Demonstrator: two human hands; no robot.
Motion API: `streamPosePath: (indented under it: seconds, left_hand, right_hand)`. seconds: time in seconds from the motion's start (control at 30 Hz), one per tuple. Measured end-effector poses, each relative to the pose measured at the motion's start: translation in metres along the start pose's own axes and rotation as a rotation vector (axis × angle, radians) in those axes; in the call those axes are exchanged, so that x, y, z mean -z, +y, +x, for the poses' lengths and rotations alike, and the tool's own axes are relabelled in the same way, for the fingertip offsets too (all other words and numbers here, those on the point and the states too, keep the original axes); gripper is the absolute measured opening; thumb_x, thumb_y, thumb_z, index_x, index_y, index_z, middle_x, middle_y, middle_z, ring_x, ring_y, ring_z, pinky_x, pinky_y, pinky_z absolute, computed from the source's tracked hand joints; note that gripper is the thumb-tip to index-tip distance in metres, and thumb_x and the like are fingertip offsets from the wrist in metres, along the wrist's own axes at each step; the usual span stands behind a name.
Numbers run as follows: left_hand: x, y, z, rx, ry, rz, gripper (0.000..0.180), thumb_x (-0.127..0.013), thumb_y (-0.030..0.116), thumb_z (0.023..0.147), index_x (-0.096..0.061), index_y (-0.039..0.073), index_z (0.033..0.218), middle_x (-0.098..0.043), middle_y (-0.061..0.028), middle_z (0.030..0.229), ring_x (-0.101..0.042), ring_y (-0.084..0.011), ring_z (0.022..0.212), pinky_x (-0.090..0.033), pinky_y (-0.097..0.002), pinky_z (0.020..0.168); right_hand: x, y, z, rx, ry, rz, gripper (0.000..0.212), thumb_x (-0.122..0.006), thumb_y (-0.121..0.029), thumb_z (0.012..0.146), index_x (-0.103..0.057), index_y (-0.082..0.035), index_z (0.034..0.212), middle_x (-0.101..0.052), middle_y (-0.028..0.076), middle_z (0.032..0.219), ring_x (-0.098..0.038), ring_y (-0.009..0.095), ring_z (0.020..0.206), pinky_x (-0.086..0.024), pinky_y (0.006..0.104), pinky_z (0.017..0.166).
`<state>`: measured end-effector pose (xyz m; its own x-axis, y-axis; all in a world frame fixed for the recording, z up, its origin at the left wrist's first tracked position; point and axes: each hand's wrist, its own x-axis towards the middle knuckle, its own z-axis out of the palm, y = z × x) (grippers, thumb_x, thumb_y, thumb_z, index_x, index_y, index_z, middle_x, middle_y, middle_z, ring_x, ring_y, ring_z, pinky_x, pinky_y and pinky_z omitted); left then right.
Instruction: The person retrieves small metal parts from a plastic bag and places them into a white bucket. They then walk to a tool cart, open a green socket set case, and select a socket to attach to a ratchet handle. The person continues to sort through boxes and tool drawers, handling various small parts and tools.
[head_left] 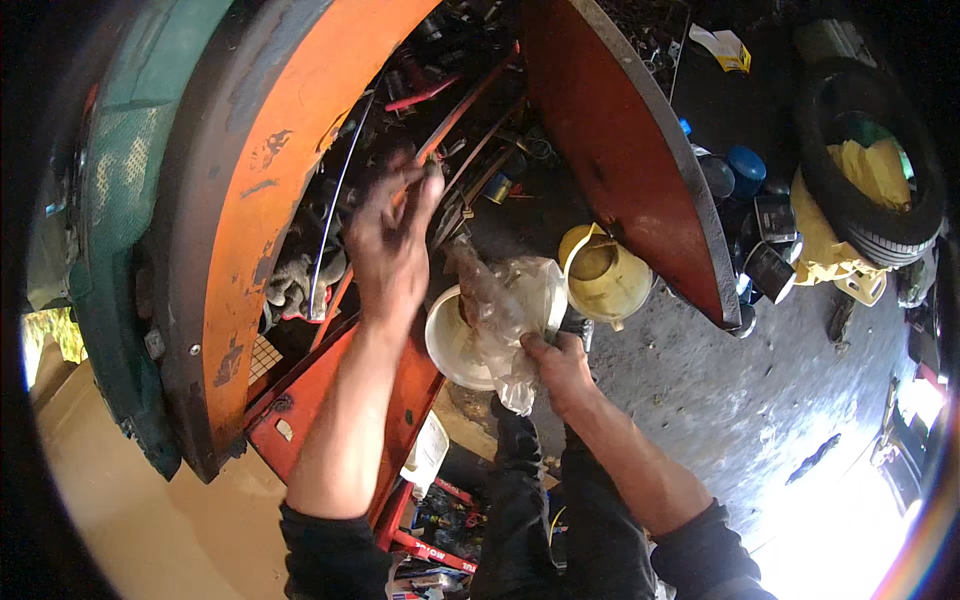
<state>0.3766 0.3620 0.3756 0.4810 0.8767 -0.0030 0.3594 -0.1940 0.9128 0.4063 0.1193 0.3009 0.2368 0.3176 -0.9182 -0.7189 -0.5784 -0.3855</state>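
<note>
My right hand point(565, 372) is closed on the near edge of a crumpled clear plastic bag point(490, 300) with something brownish inside. The bag lies across the mouth of a white tub point(450, 350), hiding part of it. My left hand point(392, 235) is raised beside the bag, over a red compartment full of tools. Its fingers are apart and slightly blurred, and I make out nothing held in them. A yellowish plastic jug point(608, 278) stands just right of the bag.
An orange-edged panel point(290, 140) curves along the left, and a dark red panel point(630, 150) stands beyond the jug. Rags point(290, 285) lie among the tools. At the right are a tyre point(860, 205), cans point(770, 270) and a blue container point(745, 170). Red-labelled boxes point(435, 550) sit below.
</note>
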Motion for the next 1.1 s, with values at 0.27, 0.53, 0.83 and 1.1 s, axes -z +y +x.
streamPosePath:
  seconds: [0.27,0.53,0.83,1.1]
  left_hand:
    - [0.012,0.022,-0.074,0.566,-0.15,-1.252,0.041,-0.069,0.015,0.096,-0.057,0.004,0.134,-0.064,-0.0116,0.127,-0.064,-0.0216,0.116,-0.053,-0.0341,0.105]
    - [0.016,0.016,-0.087,0.528,-0.148,-1.364,0.047,-0.061,0.012,0.1,-0.045,0.004,0.144,-0.058,-0.0145,0.136,-0.061,-0.0229,0.121,-0.053,-0.0329,0.105]
    - [0.024,0.005,-0.087,0.577,-0.119,-1.436,0.042,-0.057,0.01,0.102,-0.047,0.003,0.143,-0.059,-0.0155,0.134,-0.061,-0.0238,0.121,-0.054,-0.034,0.105]
    - [0.022,0.004,-0.088,0.46,-0.109,-1.261,0.036,-0.059,0.007,0.1,-0.055,-0.001,0.136,-0.06,-0.0149,0.135,-0.062,-0.0232,0.12,-0.05,-0.035,0.108]
  right_hand:
    - [-0.001,-0.008,0.002,0.059,0.041,0.077,0.038,-0.071,-0.023,0.09,-0.068,0.011,0.108,-0.071,0.013,0.093,-0.064,0.018,0.082,-0.051,0.0348,0.073]
    - [-0.008,-0.004,0.007,0.087,0.001,0.123,0.033,-0.069,-0.016,0.091,-0.068,0.011,0.108,-0.072,0.012,0.094,-0.065,0.017,0.079,-0.052,0.0345,0.071]
    - [-0.013,-0.01,0.01,0.102,-0.023,0.156,0.038,-0.068,-0.015,0.091,-0.064,0.013,0.116,-0.071,0.016,0.101,-0.068,0.021,0.084,-0.054,0.036,0.074]
    - [-0.009,-0.023,0.017,0.037,-0.042,0.15,0.039,-0.065,-0.007,0.095,-0.055,0.01,0.128,-0.068,0.016,0.112,-0.068,0.024,0.096,-0.056,0.0369,0.083]
